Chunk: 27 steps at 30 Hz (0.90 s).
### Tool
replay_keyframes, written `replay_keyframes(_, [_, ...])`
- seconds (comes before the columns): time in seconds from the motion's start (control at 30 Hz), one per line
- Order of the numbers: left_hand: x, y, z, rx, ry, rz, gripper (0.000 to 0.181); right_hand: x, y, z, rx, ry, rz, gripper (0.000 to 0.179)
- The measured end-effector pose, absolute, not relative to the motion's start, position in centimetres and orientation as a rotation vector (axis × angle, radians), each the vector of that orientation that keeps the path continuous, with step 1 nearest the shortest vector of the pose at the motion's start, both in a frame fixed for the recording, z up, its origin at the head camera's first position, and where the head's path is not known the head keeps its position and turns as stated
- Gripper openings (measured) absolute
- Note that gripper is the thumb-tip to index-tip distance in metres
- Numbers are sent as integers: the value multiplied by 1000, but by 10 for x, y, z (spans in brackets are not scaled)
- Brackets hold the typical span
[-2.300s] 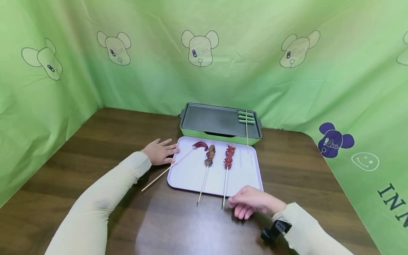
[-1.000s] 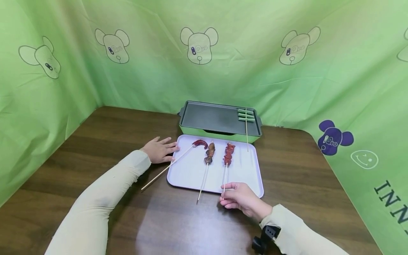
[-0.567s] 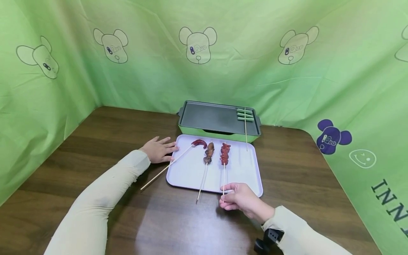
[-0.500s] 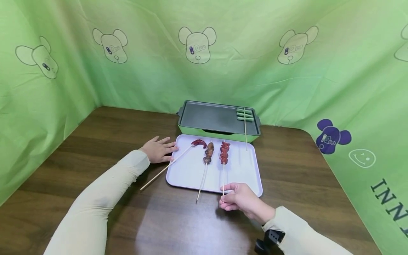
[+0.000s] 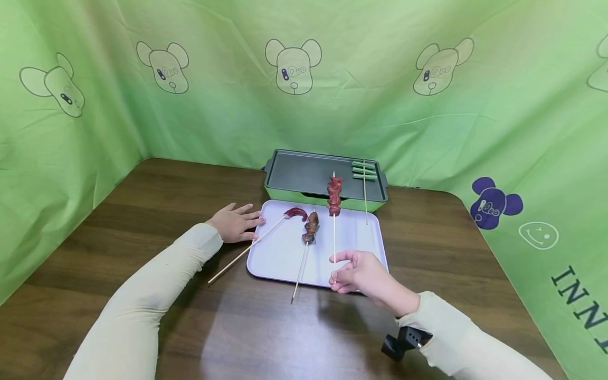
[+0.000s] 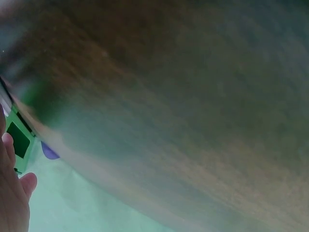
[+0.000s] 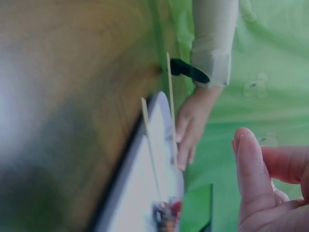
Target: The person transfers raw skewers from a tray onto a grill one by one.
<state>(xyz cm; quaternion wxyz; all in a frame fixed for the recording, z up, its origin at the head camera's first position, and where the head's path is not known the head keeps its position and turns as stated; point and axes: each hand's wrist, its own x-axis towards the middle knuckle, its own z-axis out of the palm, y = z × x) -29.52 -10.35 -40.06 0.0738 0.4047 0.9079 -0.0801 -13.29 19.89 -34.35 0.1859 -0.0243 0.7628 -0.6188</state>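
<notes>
My right hand (image 5: 363, 277) pinches the bare stick end of a skewer of red meat pieces (image 5: 334, 196), raised above the lilac tray (image 5: 356, 237). Its tip overlaps the front of the griddle in the head view. In the right wrist view the thumb and a finger (image 7: 256, 179) meet; the skewer is not clear there. My left hand (image 5: 234, 224) lies spread with fingertips at the tray's left rim. Under them passes the stick of a skewer with a curled dark red piece (image 5: 296, 212). A brown meat skewer (image 5: 311, 229) lies mid-tray, its stick over the front rim.
Behind the tray stands a green grill with a dark griddle plate (image 5: 304, 171). A skewer of green vegetable pieces (image 5: 364, 170) lies on its right side, stick overhanging the front. A green printed curtain (image 5: 228, 116) encloses the brown wooden table (image 5: 176, 200).
My right hand has taken the red meat skewer by its stick, shifted it slightly left, then lifted it forward off the tray toward the grill. The left hand has stayed put.
</notes>
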Motion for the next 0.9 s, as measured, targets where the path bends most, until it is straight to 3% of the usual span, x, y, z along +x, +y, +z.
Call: replay_keyframes(0.9, [-295, -104, -400, 1205, 2724, -238, 58, -206, 205, -349, -64, 2496, -1686, 36])
